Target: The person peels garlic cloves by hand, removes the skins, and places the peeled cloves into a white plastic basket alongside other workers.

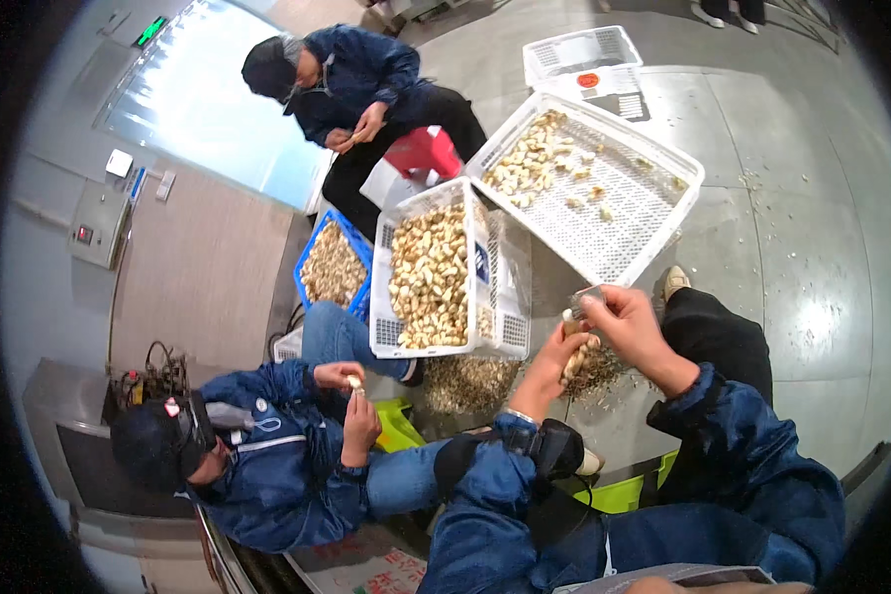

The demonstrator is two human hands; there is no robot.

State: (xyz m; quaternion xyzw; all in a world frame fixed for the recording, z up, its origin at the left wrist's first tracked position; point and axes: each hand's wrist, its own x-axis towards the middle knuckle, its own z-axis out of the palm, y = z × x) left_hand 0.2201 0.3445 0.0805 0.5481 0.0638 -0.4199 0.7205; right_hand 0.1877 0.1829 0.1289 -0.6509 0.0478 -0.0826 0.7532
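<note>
My left hand holds several pale brown mushrooms, their stems and caps bunched between its fingers. Pinched in my right hand is a small, thin, shiny blade-like piece, against the pale tip of one of them. Both hands are close together, over a heap of dark trimmings on the floor. A white perforated plastic crate, partly filled with mushrooms, stands just beyond them. To the left, a white crate is heaped with mushrooms.
Two co-workers in blue jackets sit at the left and at the far side, each handling a small piece. A blue crate holds more mushroom pieces. Another trimmings pile lies on the floor. A further white crate stands behind.
</note>
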